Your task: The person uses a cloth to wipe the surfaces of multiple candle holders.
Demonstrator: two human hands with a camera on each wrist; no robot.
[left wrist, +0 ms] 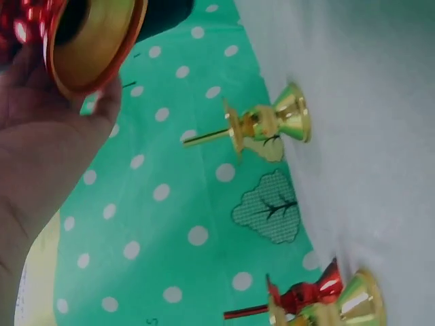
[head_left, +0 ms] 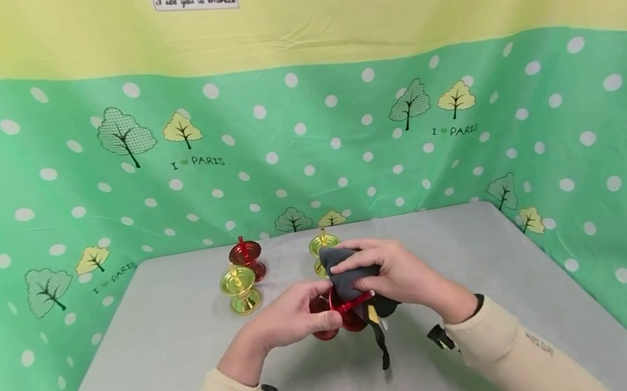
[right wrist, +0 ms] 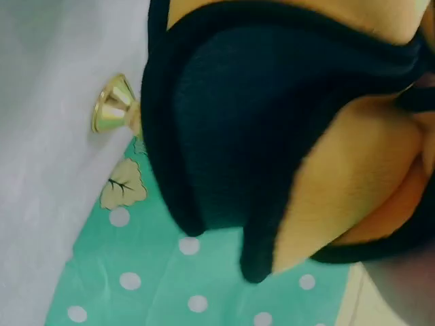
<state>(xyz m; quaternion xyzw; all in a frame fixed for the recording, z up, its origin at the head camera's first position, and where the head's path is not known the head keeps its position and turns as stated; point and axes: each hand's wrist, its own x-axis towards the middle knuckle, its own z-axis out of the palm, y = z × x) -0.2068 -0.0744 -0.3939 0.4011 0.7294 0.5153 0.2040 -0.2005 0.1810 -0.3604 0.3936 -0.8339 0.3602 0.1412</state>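
My left hand (head_left: 292,315) grips a red metal candle holder (head_left: 350,318), tipped on its side with its spike pointing right. In the left wrist view, the gold-coloured hollow underside of the holder's base (left wrist: 95,44) shows beside the fingers. A dark cloth item (head_left: 343,273) with black edging and a yellowish side is held by my right hand (head_left: 396,274) against the red holder's dish. Up close, the cloth (right wrist: 224,129) fills much of the right wrist view and hides the fingers. A black strap (head_left: 380,342) hangs from it.
Toward the back left of the grey table (head_left: 183,380) stand a gold candle holder (head_left: 240,290) and a red one (head_left: 246,255). Another gold holder (head_left: 324,243) stands behind my hands, partly covered by the cloth. A green dotted curtain (head_left: 307,155) surrounds the table's back and sides.
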